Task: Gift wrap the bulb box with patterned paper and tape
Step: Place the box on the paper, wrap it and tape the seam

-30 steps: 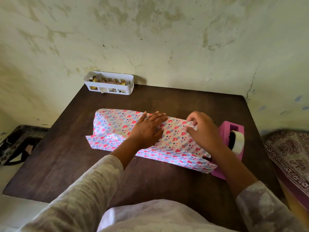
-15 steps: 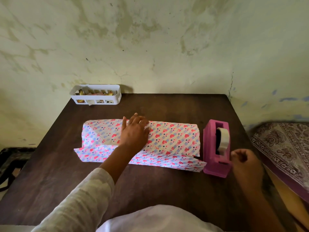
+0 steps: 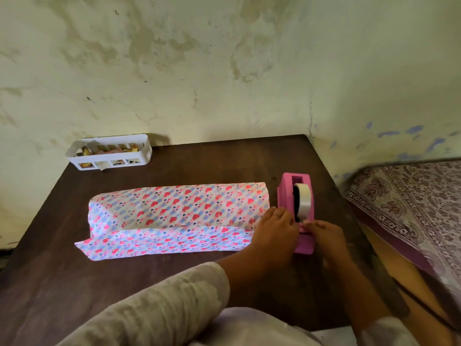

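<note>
The bulb box lies across the dark table under heart-patterned wrapping paper (image 3: 179,206); the box itself is hidden. A loose flap of the paper (image 3: 162,242) lies flat on the table in front of it. A pink tape dispenser (image 3: 285,196) with a white tape roll (image 3: 304,203) stands just right of the package. My left hand (image 3: 273,232) grips the dispenser's left side near its front. My right hand (image 3: 324,236) pinches the tape end at the cutter.
A white slotted basket (image 3: 109,163) with paper scraps stands at the table's far left, against the stained wall. A bed with a patterned cloth (image 3: 411,196) adjoins the table (image 3: 212,161) on the right.
My left hand left the top of the package and moved right to the dispenser. My right hand came up from the table edge to the tape end. The front flap now lies loose.
</note>
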The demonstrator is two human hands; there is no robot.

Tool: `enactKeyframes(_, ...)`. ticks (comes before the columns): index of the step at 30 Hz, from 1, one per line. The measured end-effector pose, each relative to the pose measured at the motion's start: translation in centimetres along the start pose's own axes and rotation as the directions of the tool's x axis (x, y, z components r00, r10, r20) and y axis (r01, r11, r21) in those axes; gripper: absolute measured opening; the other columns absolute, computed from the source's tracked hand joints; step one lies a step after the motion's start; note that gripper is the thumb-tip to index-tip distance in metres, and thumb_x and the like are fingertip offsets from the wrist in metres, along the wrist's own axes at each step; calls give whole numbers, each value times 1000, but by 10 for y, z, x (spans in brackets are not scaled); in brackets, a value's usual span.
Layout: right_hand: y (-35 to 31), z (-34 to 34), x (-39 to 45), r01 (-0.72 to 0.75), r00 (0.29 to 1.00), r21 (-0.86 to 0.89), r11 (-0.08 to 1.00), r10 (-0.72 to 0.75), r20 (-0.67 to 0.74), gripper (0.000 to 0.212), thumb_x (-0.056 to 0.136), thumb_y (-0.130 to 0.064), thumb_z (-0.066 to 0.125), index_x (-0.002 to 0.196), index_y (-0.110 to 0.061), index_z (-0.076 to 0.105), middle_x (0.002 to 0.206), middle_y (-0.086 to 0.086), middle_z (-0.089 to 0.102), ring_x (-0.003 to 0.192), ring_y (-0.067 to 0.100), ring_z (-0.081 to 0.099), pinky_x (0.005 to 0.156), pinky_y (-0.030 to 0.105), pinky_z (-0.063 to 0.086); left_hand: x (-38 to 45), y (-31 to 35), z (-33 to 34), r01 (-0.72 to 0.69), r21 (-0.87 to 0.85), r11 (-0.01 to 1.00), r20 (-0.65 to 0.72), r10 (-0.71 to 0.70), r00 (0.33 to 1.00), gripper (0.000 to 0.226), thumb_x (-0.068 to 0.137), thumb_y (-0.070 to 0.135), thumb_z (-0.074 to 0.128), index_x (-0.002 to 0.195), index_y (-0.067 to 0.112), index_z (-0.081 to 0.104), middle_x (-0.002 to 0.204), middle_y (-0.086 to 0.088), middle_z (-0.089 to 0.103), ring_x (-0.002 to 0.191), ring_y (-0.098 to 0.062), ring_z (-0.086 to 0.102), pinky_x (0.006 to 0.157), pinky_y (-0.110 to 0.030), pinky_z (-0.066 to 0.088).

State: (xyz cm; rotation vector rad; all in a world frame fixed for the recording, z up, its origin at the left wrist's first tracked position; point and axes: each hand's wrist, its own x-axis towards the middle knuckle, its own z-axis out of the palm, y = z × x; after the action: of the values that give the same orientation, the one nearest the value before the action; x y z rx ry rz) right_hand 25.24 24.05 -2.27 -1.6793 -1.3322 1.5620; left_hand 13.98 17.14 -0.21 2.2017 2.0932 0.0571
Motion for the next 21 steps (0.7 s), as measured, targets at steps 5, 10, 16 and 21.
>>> enactKeyframes(5, 2, 6, -3, 26, 996, 52, 998, -21, -84, 10, 86, -9, 61, 79, -13, 67, 87, 11, 67, 87, 27, 62, 85, 43, 51, 23, 6, 3, 49, 24, 998, 70, -51, 996, 41, 91, 32, 59, 126, 12, 54, 133, -12, 51, 127, -30, 42, 111, -42, 25)
enactKeyframes(10, 8, 8, -3, -30, 994, 231, 972, 53, -95, 11, 86, -6, 59, 80, -9, 67, 86, 12, 67, 84, 25, 62, 83, 41, 50, 32, 4, 2, 80, -5, 997, 113, -79, 991, 37, 92, 37, 56, 120, 13, 58, 128, -10, 56, 124, -28, 45, 112, -41, 22)
enactKeyframes(16, 8, 4, -4, -137, 988, 386, 912, 151, -7, 12, 89, -12, 55, 84, -10, 66, 87, 9, 67, 80, 23, 60, 74, 38, 46, 30, 6, 6, 153, 19, 988, 127, -154, 980, 33, 90, 37, 59, 116, 16, 58, 126, -10, 57, 128, -30, 42, 115, -45, 7)
enactKeyframes(21, 2, -1, -15, -50, 995, 315, 948, 74, -65, 9, 89, -13, 56, 90, -10, 64, 95, 11, 64, 82, 22, 59, 68, 33, 49, 28, 4, 5, 169, -22, 985, 154, -164, 974, 31, 90, 34, 61, 116, 17, 58, 130, -10, 55, 135, -31, 32, 115, -46, -5)
